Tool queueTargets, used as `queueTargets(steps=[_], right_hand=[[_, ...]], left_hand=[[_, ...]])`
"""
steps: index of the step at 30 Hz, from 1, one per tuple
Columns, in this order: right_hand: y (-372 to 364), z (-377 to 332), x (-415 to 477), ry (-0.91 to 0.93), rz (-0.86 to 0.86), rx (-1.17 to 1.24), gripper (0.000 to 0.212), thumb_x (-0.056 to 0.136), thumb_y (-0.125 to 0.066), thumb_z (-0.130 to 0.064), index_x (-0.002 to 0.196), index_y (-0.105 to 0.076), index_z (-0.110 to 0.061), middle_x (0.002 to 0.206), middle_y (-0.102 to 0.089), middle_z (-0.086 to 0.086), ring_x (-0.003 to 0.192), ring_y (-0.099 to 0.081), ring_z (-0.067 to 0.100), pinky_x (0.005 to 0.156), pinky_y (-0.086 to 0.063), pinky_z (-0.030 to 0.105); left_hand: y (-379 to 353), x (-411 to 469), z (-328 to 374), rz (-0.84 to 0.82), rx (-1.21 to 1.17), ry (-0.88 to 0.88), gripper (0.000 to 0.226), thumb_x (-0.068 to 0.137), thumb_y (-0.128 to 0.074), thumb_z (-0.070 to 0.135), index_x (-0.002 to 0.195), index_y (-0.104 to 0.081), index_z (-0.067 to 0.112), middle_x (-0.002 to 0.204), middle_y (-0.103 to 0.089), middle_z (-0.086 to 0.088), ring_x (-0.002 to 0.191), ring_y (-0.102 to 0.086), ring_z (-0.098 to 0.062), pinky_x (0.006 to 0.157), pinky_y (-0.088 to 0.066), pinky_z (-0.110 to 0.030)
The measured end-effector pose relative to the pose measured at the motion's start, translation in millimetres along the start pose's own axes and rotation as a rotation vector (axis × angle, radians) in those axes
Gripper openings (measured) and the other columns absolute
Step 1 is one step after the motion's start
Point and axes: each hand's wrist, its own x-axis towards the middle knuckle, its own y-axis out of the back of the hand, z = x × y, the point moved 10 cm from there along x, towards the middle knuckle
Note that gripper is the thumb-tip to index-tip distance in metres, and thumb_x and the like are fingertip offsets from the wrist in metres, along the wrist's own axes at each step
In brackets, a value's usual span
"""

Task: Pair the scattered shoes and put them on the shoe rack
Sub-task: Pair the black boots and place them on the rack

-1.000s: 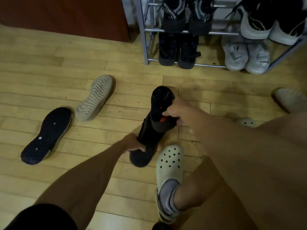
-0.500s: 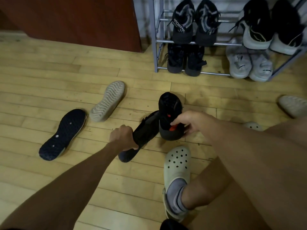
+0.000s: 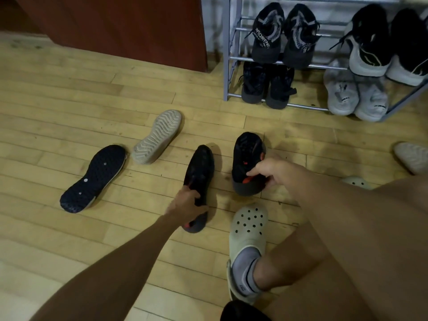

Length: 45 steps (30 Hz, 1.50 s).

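At far left a navy-soled shoe [image 3: 92, 179] is lying sole-up on the wooden floor [image 3: 69, 100]. Just beside its toe, a pale-soled shoe [image 3: 157, 136] is lying the same way. Next, our left hand [image 3: 186, 205] is gripping the heel end of a black shoe [image 3: 200, 167], fingers curled round it; we cannot tell whether the shoe is touching the boards. Near it but apart, our right hand [image 3: 271, 172] is pinching the collar of the second black shoe [image 3: 249, 154], which is sitting upright on the floor, orange trim showing. Below that, our foot is wearing a pale clog [image 3: 247, 230]. Up at the right, the shoe rack [image 3: 228, 54] is holding four pairs. A pale shoe [image 3: 412, 156] is lying at the right edge.
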Motion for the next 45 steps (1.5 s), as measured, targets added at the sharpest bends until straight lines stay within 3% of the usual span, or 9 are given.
queueTargets(steps=[3, 6, 9, 12, 15, 22, 31, 38, 45], right_hand=[[-8, 11, 0, -0.045, -0.07, -0.079, 0.066, 0.086, -0.07, -0.01, 0.143, -0.038, -0.001, 0.144, -0.044, 0.018, 0.128, -0.049, 0.036, 0.094, -0.052, 0.042], [-9, 21, 3, -0.072, -0.103, -0.141, 0.064, 0.086, -0.068, -0.008, 0.143, -0.039, -0.002, 0.144, -0.045, 0.018, 0.13, -0.047, 0.035, 0.101, -0.048, 0.047], [-8, 30, 8, -0.095, -0.12, -0.164, 0.059, 0.088, -0.066, -0.01, 0.141, -0.042, -0.002, 0.144, -0.046, 0.016, 0.129, -0.048, 0.033, 0.102, -0.048, 0.045], [-7, 35, 12, -0.135, -0.119, -0.172, 0.061, 0.09, -0.064, -0.012, 0.144, -0.037, -0.001, 0.143, -0.044, 0.019, 0.128, -0.049, 0.036, 0.1, -0.049, 0.046], [-9, 37, 11, -0.178, -0.139, -0.215, 0.063, 0.093, -0.062, -0.015, 0.145, -0.03, 0.001, 0.142, -0.044, 0.025, 0.123, -0.052, 0.044, 0.101, -0.046, 0.053], [-19, 35, 18, -0.194, -0.189, -0.232, 0.07, 0.089, -0.065, -0.01, 0.148, -0.028, 0.001, 0.15, -0.036, 0.024, 0.13, -0.047, 0.043, 0.103, -0.046, 0.049], [-5, 9, -6, -0.083, -0.064, -0.319, 0.066, 0.088, -0.067, -0.011, 0.144, -0.034, 0.001, 0.139, -0.049, 0.026, 0.118, -0.057, 0.042, 0.096, -0.051, 0.05], [30, -47, -55, 0.107, 0.039, -0.113, 0.052, 0.091, -0.06, -0.005, 0.139, -0.042, 0.0, 0.137, -0.052, 0.019, 0.122, -0.055, 0.04, 0.097, -0.05, 0.05], [123, -88, -138, 0.341, 0.352, 0.029, 0.034, 0.083, -0.074, -0.013, 0.11, -0.062, 0.002, 0.105, -0.069, 0.018, 0.092, -0.069, 0.038, 0.074, -0.06, 0.046]], left_hand=[[-27, 1, 11, -0.097, -0.143, -0.121, 0.036, 0.082, -0.067, 0.032, 0.102, -0.072, 0.002, 0.087, -0.06, -0.01, 0.085, -0.058, -0.027, 0.07, -0.045, -0.03], [-26, 10, -29, -0.01, -0.259, 0.126, 0.049, 0.081, -0.069, 0.028, 0.124, -0.06, 0.006, 0.122, -0.056, -0.015, 0.106, -0.059, -0.03, 0.089, -0.052, -0.034], [-31, 5, -58, -0.023, -0.317, 0.36, 0.08, 0.079, -0.072, 0.039, 0.142, -0.034, 0.007, 0.141, -0.032, -0.018, 0.128, -0.041, -0.035, 0.105, -0.042, -0.043], [-57, -3, -63, -0.156, -0.478, 0.477, 0.101, 0.072, -0.076, 0.048, 0.145, -0.023, 0.004, 0.143, -0.032, -0.017, 0.13, -0.04, -0.033, 0.099, -0.045, -0.04], [-80, -3, -60, -0.223, -0.497, 0.496, 0.108, 0.054, -0.08, 0.058, 0.137, -0.036, 0.005, 0.133, -0.048, -0.014, 0.12, -0.051, -0.031, 0.094, -0.051, -0.04], [-88, -9, -48, -0.246, -0.777, 0.597, 0.045, 0.078, -0.075, 0.02, 0.113, -0.055, 0.001, 0.103, -0.064, -0.014, 0.091, -0.059, -0.027, 0.069, -0.051, -0.035], [-30, -26, -12, -0.323, -0.861, 0.568, 0.014, 0.081, -0.065, -0.002, 0.093, -0.057, 0.0, 0.082, -0.058, -0.012, 0.071, -0.055, -0.021, 0.061, -0.05, -0.032], [63, -33, 15, -0.216, -0.883, 0.446, 0.023, 0.085, -0.065, 0.009, 0.105, -0.055, 0.003, 0.084, -0.061, -0.013, 0.071, -0.058, -0.021, 0.061, -0.048, -0.03], [174, -41, 86, 0.095, -1.022, 0.204, 0.017, 0.085, -0.063, 0.006, 0.1, -0.057, 0.002, 0.083, -0.061, -0.011, 0.068, -0.056, -0.019, 0.052, -0.044, -0.027]])
